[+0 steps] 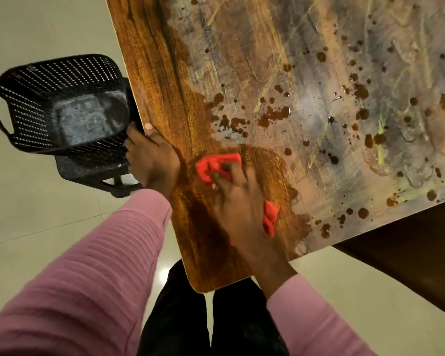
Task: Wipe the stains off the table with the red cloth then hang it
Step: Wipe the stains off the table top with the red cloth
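A wooden table (pixel 159 73) fills the upper right, with a dusty, smeared top. Dark brown stains (pixel 272 116) are spattered across its middle and right. The red cloth (pixel 211 164) is bunched on the near left part of the table. My right hand (pixel 238 199) presses down on the cloth, fingers curled into it; red folds stick out beyond the fingers and at the wrist side. Around the cloth the wood looks wet and darker. My left hand (pixel 152 158) grips the table's left edge, thumb on top.
A black perforated plastic basket (pixel 62 104) rests on a dark stool (pixel 93 173) just left of the table edge. A dark brown surface (pixel 409 253) lies at the lower right. Pale tiled floor (pixel 36 214) surrounds everything. My legs stand below the table corner.
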The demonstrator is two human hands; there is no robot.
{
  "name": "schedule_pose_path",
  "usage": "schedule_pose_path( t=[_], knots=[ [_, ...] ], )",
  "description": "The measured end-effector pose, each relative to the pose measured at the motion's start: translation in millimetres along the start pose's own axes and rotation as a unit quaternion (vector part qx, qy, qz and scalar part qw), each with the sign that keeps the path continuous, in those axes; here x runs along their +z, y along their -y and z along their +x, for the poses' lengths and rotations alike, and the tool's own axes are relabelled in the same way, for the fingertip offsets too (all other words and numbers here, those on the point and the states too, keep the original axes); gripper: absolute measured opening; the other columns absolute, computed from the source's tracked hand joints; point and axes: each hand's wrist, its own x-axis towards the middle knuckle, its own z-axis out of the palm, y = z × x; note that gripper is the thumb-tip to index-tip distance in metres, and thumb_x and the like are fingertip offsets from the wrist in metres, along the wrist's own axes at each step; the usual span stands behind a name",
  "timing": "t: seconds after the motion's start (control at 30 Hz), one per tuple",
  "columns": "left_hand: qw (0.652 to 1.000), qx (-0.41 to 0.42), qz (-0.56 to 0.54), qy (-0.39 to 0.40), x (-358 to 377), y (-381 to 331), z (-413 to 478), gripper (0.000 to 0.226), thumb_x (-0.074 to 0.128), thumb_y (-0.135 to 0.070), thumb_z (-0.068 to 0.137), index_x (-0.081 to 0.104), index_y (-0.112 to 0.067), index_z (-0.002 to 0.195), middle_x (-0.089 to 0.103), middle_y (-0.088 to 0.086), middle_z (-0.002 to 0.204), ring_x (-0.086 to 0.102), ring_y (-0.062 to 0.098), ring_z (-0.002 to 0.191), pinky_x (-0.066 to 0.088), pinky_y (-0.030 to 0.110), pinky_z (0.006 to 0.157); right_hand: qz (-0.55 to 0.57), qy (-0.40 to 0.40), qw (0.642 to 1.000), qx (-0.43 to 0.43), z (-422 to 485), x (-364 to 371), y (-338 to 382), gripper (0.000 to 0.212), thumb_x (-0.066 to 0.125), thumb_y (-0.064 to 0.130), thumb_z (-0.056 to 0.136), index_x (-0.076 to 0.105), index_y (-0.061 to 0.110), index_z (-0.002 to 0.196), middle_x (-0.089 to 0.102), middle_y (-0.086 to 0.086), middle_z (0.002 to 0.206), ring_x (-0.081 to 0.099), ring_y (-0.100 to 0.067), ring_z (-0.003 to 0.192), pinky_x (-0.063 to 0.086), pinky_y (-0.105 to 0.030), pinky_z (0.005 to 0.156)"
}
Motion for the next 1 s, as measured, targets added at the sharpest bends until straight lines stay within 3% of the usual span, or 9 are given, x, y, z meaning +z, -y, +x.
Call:
schedule_pose_path(
  t=[0.1,0.17,0.33,0.47,0.57,0.63,0.73,0.87,1.0],
  knots=[
    [1.0,0.003,0.002,-0.015,2.2,2.9,0.4,0.05,0.025,-0.042,0.101,0.041,-0.013,0.138,0.05,0.018,0.133,0.049,0.039,0.119,0.038,0.048,0.093,-0.008,0.022,0.999,-0.041,-11.4,-10.9,-22.6,0.033,0.05,0.023,0.086,0.071,0.02,0.112,0.06,-0.002,0.117,0.044,-0.023,0.094,0.046,-0.032,0.069],
    [1.0,0.004,-0.001,-0.013,2.6,2.1,2.3,0.048,0.026,-0.039,0.101,0.042,-0.01,0.136,0.051,0.019,0.131,0.05,0.039,0.117,0.038,0.046,0.092,-0.024,-0.002,1.0,0.015,-4.7,-18.2,-44.0,0.032,0.063,0.014,0.082,0.07,0.021,0.113,0.059,-0.003,0.118,0.045,-0.023,0.095,0.046,-0.032,0.069],
    [1.0,0.009,-0.009,-0.023,2.4,3.3,1.6,0.046,0.028,-0.037,0.101,0.043,-0.009,0.135,0.051,0.019,0.13,0.051,0.038,0.115,0.038,0.046,0.092,-0.025,-0.045,0.991,0.127,50.0,-15.7,-47.0,0.038,0.064,0.013,0.082,0.067,0.025,0.118,0.056,-0.007,0.12,0.048,-0.029,0.103,0.044,-0.037,0.082],
    [1.0,0.007,-0.005,-0.027,1.0,1.4,0.2,0.048,0.026,-0.038,0.101,0.042,-0.012,0.138,0.051,0.018,0.132,0.051,0.038,0.116,0.039,0.047,0.092,-0.006,-0.022,0.998,0.054,57.2,-1.8,-8.3,0.031,0.065,0.013,0.078,0.071,0.02,0.108,0.057,-0.007,0.115,0.045,-0.026,0.097,0.044,-0.029,0.07],
    [1.0,0.008,0.001,-0.027,-0.2,0.1,-1.5,0.047,0.026,-0.038,0.101,0.041,-0.012,0.138,0.051,0.017,0.133,0.051,0.037,0.116,0.04,0.048,0.092,-0.001,0.044,0.998,-0.046,30.7,-1.1,-8.5,0.037,0.05,0.019,0.082,0.068,0.019,0.115,0.056,-0.004,0.12,0.043,-0.023,0.096,0.044,-0.03,0.071],
    [1.0,0.006,-0.002,-0.028,-0.7,0.1,-1.9,0.048,0.026,-0.039,0.101,0.041,-0.013,0.139,0.051,0.017,0.133,0.051,0.038,0.116,0.04,0.049,0.092,0.0,0.049,0.997,-0.066,21.2,-8.8,-26.8,0.035,0.056,0.016,0.082,0.069,0.019,0.115,0.058,-0.004,0.12,0.046,-0.025,0.095,0.046,-0.032,0.07],
    [1.0,0.006,-0.003,-0.029,-0.5,-0.2,-1.9,0.047,0.025,-0.039,0.102,0.041,-0.014,0.139,0.05,0.017,0.134,0.05,0.039,0.116,0.04,0.05,0.092,-0.018,0.012,1.0,0.02,31.4,-20.0,-57.1,0.033,0.069,0.014,0.08,0.07,0.02,0.112,0.059,-0.007,0.118,0.049,-0.027,0.094,0.046,-0.038,0.075],
    [0.999,0.011,-0.003,-0.033,-0.6,-1.0,-2.9,0.045,0.027,-0.036,0.103,0.041,-0.014,0.138,0.05,0.017,0.135,0.05,0.039,0.117,0.039,0.05,0.093,-0.018,-0.03,0.991,0.132,82.4,-27.8,-68.0,0.03,0.063,0.017,0.087,0.068,0.024,0.116,0.054,-0.005,0.125,0.045,-0.024,0.102,0.041,-0.036,0.085],
    [0.999,0.013,-0.001,-0.039,-1.8,-0.5,-3.2,0.045,0.026,-0.037,0.103,0.041,-0.012,0.138,0.051,0.018,0.133,0.05,0.04,0.117,0.039,0.051,0.093,0.005,-0.014,0.997,0.078,112.7,-15.8,-30.8,0.029,0.06,0.019,0.086,0.069,0.024,0.113,0.052,-0.005,0.124,0.043,-0.023,0.103,0.04,-0.028,0.081]
  ],
)
